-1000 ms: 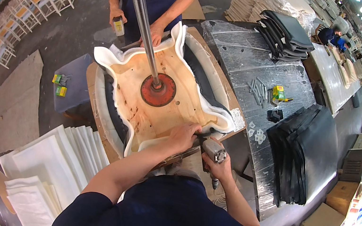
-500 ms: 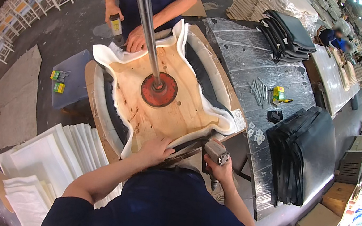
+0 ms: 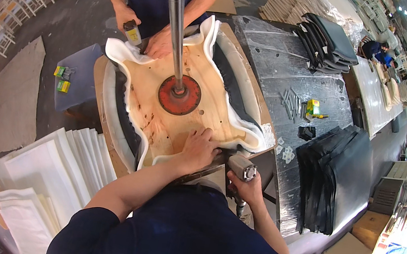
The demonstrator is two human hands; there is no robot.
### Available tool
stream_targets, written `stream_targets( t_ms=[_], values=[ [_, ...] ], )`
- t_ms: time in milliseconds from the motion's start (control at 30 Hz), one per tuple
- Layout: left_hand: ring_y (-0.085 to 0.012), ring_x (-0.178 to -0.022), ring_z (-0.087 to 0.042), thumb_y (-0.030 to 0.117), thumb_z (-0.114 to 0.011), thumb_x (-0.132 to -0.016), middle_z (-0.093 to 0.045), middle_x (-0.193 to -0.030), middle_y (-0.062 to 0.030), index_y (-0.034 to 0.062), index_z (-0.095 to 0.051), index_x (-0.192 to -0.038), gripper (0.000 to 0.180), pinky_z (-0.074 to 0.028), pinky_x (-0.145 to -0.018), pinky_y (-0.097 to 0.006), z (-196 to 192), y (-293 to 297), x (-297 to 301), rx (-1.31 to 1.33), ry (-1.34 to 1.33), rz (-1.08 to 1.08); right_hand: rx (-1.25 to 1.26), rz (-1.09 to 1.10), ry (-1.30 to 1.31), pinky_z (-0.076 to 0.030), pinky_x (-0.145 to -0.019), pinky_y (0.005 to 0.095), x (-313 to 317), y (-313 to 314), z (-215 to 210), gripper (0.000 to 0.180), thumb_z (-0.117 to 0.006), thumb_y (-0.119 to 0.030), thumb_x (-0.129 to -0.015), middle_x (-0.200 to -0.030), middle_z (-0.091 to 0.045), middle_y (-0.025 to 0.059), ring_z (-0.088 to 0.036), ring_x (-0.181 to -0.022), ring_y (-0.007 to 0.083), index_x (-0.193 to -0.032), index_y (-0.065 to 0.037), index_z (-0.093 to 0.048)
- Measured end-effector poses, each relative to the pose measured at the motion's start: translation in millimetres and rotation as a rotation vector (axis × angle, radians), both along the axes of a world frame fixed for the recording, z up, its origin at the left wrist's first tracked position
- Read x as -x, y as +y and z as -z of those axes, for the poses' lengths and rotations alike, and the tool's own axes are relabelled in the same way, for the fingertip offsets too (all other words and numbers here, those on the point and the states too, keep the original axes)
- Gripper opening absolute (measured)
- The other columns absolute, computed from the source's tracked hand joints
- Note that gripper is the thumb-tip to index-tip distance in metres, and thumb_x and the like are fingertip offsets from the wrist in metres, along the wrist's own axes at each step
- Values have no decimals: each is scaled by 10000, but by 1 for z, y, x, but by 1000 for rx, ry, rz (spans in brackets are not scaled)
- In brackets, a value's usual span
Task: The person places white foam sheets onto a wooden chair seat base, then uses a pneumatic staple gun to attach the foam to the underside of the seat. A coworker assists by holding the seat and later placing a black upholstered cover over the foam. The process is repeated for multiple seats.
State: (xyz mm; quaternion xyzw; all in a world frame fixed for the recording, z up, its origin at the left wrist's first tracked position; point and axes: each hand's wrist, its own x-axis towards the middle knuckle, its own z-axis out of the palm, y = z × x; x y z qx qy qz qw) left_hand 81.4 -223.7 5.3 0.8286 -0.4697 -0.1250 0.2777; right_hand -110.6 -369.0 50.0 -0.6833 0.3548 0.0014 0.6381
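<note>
A wooden seat panel (image 3: 174,138) lies bottom up, with white padding (image 3: 230,104) and a black cover (image 3: 219,78) around its edges. A red round disc (image 3: 167,100) on a metal rod presses on its middle. My left hand (image 3: 200,151) rests on the panel's near edge, fingers stretched over the wood and the turned-in padding. My right hand (image 3: 248,187) grips a staple gun (image 3: 241,167), whose head is beside the near right edge. Across the panel, a co-worker's hand (image 3: 130,17) holds another staple gun (image 3: 133,33); their other hand (image 3: 159,44) presses on the far edge.
On the right, a plastic-covered table (image 3: 274,58) holds black cover stacks (image 3: 332,175), loose staple strips (image 3: 290,103) and a yellow-green box (image 3: 313,108). White foam sheets (image 3: 57,167) stand at lower left. A blue-grey surface (image 3: 78,73) carries small boxes (image 3: 63,86).
My left hand has moved forward and right along the near edge, its fingers now farther onto the wood. The staple gun in my right hand has shifted slightly left. The co-worker's hands stay at the far edge.
</note>
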Motion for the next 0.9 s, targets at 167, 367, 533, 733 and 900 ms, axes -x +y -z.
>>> stream_targets(
  t_ms=[167,367,533,733,900],
  values=[
    [-288,-1197,-535,283,-813,-910,-601,-1113,-67,102,-809,-910,181,-392,-1026,-485,7,-1,-3,113,22,-108,9,-63,120,-542,-513,289,-21,-11,-18,421,-872,-210,-957,-904,-767,61,-724,-622,123,-1273,19,-715],
    [-294,-1214,-522,238,-814,-872,-604,-1173,-66,92,-790,-875,148,-382,-1015,-485,18,2,2,225,54,-233,-7,-122,259,-528,-489,294,-59,-19,-34,420,-870,-265,-962,-896,-758,63,-721,-589,142,-1222,30,-722],
    [-292,-1222,-523,223,-806,-853,-598,-1205,-67,104,-772,-889,129,-379,-1014,-491,25,4,4,265,106,-260,31,-162,362,-512,-462,313,-90,-18,-43,403,-876,-298,-952,-849,-731,59,-698,-549,153,-1140,27,-728],
    [-345,-1334,-502,234,-806,-843,-595,-1276,-96,98,-777,-934,167,-366,-1141,-536,28,4,2,233,76,-231,132,-207,458,-489,-440,320,-116,-8,-51,357,-885,-280,-940,-755,-698,48,-658,-511,142,-1037,22,-722],
    [-404,-1534,-382,223,-797,-850,-587,-1395,-129,87,-809,-932,159,-191,-1330,-595,29,7,0,291,42,-276,151,-173,446,-488,-447,321,-117,-9,-47,343,-889,-265,-934,-726,-693,51,-638,-494,134,-972,24,-708]
  ],
)
